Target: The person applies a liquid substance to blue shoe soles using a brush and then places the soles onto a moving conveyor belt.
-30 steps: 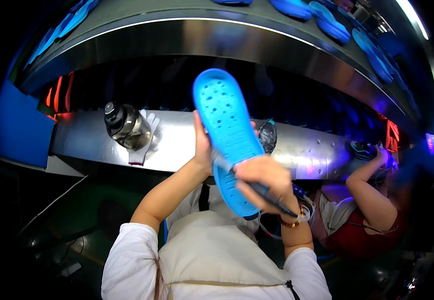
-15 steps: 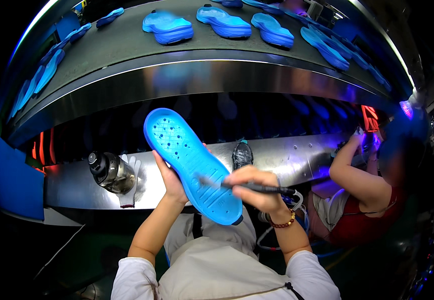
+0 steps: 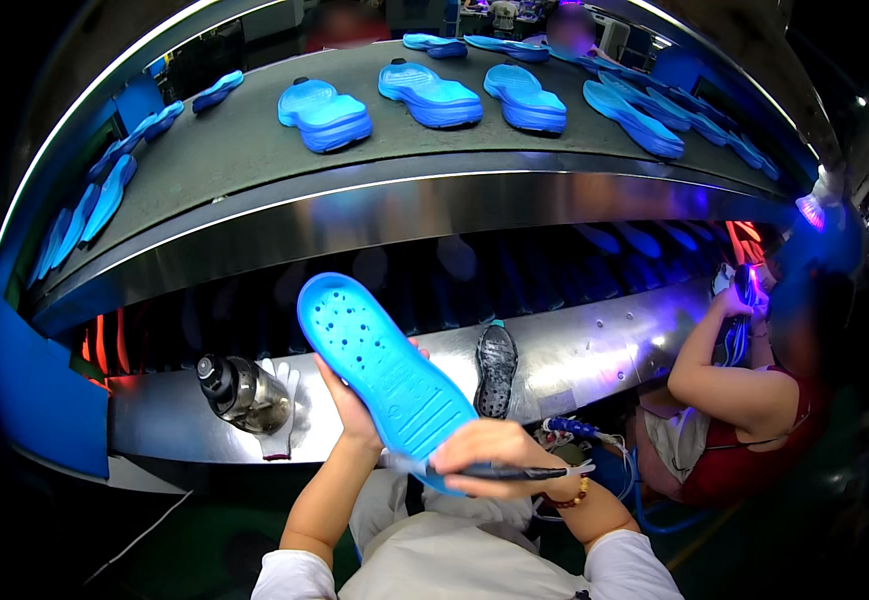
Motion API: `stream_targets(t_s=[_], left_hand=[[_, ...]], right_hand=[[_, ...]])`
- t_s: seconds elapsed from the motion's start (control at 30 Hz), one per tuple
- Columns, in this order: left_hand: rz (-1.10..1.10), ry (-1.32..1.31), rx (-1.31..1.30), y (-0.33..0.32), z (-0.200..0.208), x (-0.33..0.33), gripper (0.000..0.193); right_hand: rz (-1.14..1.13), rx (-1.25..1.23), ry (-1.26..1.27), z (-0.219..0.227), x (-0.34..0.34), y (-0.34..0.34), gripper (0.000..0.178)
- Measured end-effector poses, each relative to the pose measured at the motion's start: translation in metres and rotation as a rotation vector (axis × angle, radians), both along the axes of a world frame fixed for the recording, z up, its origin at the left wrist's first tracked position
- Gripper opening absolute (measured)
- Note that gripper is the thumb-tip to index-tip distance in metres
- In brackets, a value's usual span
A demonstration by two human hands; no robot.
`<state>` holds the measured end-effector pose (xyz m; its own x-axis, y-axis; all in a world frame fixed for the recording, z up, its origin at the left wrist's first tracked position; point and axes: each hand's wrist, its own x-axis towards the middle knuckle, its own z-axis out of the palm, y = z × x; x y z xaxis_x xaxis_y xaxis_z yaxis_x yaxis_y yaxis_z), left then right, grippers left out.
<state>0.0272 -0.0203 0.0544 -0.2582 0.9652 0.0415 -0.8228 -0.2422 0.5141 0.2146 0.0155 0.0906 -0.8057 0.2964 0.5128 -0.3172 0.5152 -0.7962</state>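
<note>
A blue shoe sole [image 3: 379, 355] is tilted up in front of me, its holed, ribbed inner face toward me. My left hand [image 3: 354, 412] grips it from beneath along its left edge, with fingertips showing past the far edge. In my right hand [image 3: 494, 452] is a slim dark-handled brush [image 3: 519, 472], held between thumb and fingers. The brush tip is blurred by motion and lies by the left edge of the sole's near end. My right hand covers part of that near end.
A metal bench [image 3: 564, 370] carries a black studded sole [image 3: 496, 375], a dark bottle [image 3: 239, 395] and a white glove [image 3: 282, 410]. Blue soles [image 3: 429, 95] lie on the conveyor belt [image 3: 254, 160] beyond. A co-worker [image 3: 724, 400] sits at right, near a lamp [image 3: 811, 208].
The brush has moved from the sole's ribbed middle to the left edge of its near end. Bench, belt and sole all appear lower in the picture, as my view has tilted up.
</note>
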Motion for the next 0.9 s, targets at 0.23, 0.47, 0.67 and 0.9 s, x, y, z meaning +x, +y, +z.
stream_targets(t_s=[0.23,0.47,0.67,0.9], left_hand=[[0.005,-0.134,-0.014,0.006,0.006,0.005,0.085],[0.027,-0.116,-0.009,0.004,0.003,-0.005,0.085],[-0.014,-0.008,0.037,0.002,0.002,-0.011,0.086],[0.078,0.034,-0.002,0.005,0.011,-0.009,0.085]], right_hand=[[-0.213,-0.17,-0.061,-0.013,0.009,0.017,0.019],[-0.053,-0.337,0.026,-0.01,0.022,0.021,0.019],[0.122,-0.082,-0.077,-0.005,0.014,-0.001,0.019],[-0.15,-0.298,-0.033,-0.035,0.024,0.026,0.02]])
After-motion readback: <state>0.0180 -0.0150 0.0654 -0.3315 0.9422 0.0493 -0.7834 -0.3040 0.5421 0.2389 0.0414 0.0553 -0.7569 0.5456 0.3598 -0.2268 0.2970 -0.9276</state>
